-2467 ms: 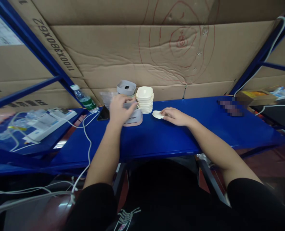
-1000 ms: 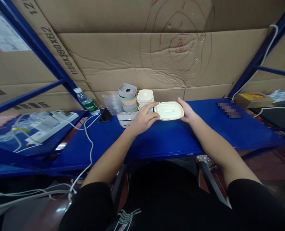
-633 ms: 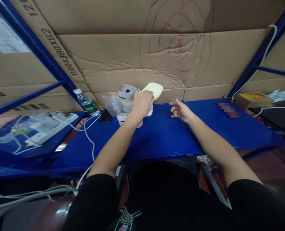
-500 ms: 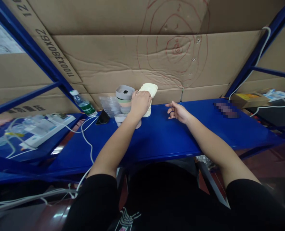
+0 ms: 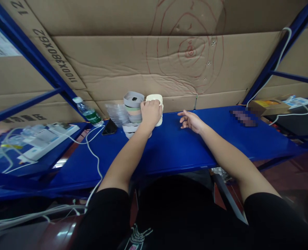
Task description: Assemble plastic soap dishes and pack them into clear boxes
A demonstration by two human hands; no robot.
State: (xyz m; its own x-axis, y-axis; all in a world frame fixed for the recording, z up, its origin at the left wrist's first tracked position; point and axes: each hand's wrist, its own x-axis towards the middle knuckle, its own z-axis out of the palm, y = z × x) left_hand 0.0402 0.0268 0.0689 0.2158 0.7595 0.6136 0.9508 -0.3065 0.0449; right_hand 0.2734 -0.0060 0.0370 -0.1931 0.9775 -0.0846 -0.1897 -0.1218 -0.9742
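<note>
My left hand (image 5: 151,114) is closed over the near side of a cream-coloured stack of small plastic bowls (image 5: 154,97), fingers wrapped onto the upper bowl. The lower part of that stack is largely behind the hand. Just left of it stands a stack of grey, green and pinkish bowls (image 5: 133,100); its top one is grey with a small dark square on it. Lower grey bowls (image 5: 130,129) sit in front, partly covered by my left wrist. Over the blue table, my right hand (image 5: 190,121) is held apart from everything, its fingers loosely curled, spread and holding nothing.
Nested clear plastic containers (image 5: 117,114), a dark triangular object (image 5: 109,127) and a tilted water bottle (image 5: 88,113) are at the left. A white cable (image 5: 95,156) crosses the blue table (image 5: 180,149). Cardboard (image 5: 117,55) walls the back; a blurred item (image 5: 244,117) lies right.
The upper cream bowl was tilted and sticking up to the right; now it sits lower and more level on its stack, my left hand still on it. My right hand has hardly moved.
</note>
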